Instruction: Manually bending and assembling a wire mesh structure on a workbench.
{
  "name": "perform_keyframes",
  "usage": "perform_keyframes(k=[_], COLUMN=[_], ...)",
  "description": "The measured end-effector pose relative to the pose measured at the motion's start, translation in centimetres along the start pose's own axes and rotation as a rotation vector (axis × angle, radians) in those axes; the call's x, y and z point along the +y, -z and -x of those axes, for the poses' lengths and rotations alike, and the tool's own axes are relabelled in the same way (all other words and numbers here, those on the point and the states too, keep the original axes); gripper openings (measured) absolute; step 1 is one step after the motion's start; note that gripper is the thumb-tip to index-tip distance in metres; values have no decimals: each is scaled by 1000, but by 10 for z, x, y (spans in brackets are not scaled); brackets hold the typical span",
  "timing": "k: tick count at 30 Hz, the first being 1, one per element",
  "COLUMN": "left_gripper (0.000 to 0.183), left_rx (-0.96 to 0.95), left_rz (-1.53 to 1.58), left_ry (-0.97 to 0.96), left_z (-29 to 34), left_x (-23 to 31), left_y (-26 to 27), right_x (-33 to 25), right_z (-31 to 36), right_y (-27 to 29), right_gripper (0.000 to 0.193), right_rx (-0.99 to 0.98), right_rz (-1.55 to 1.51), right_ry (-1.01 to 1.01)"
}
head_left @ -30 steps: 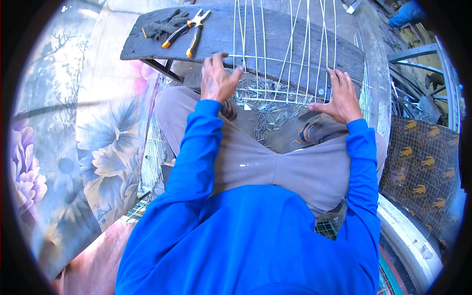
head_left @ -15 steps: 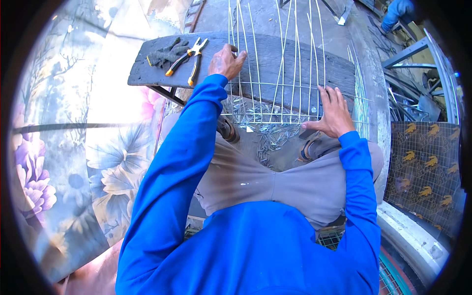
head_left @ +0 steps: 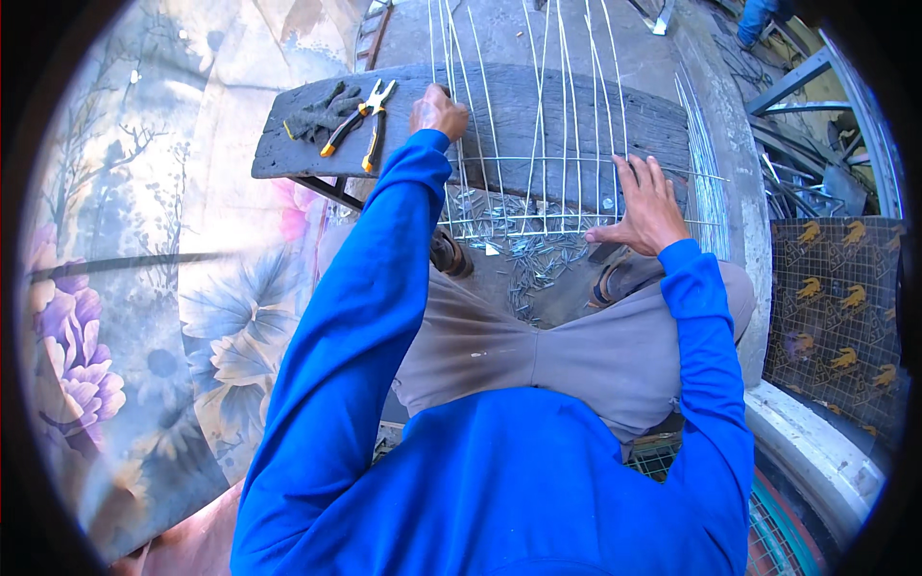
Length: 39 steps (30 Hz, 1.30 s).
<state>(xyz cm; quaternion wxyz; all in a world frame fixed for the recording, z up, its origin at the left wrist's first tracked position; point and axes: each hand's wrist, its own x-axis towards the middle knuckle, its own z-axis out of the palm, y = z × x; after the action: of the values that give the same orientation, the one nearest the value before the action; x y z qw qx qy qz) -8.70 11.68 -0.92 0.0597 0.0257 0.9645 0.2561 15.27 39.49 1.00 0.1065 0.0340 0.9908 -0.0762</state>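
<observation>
A loose grid of thin metal wires lies over a dark wooden plank, with long wires running away from me and a few crossing them. My left hand is closed at the grid's left side, by the leftmost long wires; its fingertips are partly hidden, and it seems to grip a wire. At the right side my right hand is spread, fingertips on the wires and thumb stretched toward the near cross wire. Pliers with black and yellow handles rest on the plank left of my left hand, beside a dark glove.
Many short wire offcuts litter the ground between my feet. A bundle of long wires lies right of the plank. Metal frames stand farther right, near a person's blue-clad leg. A floral sheet covers the left side.
My left hand's fingers have curled in more tightly at the leftmost wires. My right hand stays spread in nearly the same place. The view has shifted slightly.
</observation>
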Motion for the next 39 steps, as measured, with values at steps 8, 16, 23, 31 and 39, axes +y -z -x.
perform_keyframes(k=[8, 16, 23, 31, 39], left_gripper=[51, 54, 50, 58, 49], left_rx=[-16, -118, -230, -157, 178], left_rz=[322, 753, 1053, 715, 220], left_ry=[46, 170, 230, 48, -317], left_z=[-22, -4, -5, 2, 22], left_x=[-30, -5, -11, -24, -14], left_y=[-21, -14, -8, -15, 6], right_x=[-1, -6, -2, 3, 4], right_z=[0, 1, -2, -1, -1], right_y=[1, 10, 2, -5, -1], right_gripper=[143, 138, 141, 142, 142], right_rx=[10, -45, -11, 22, 38], right_rz=[-11, -10, -12, -9, -6], right_ry=[9, -30, 3, 18, 26])
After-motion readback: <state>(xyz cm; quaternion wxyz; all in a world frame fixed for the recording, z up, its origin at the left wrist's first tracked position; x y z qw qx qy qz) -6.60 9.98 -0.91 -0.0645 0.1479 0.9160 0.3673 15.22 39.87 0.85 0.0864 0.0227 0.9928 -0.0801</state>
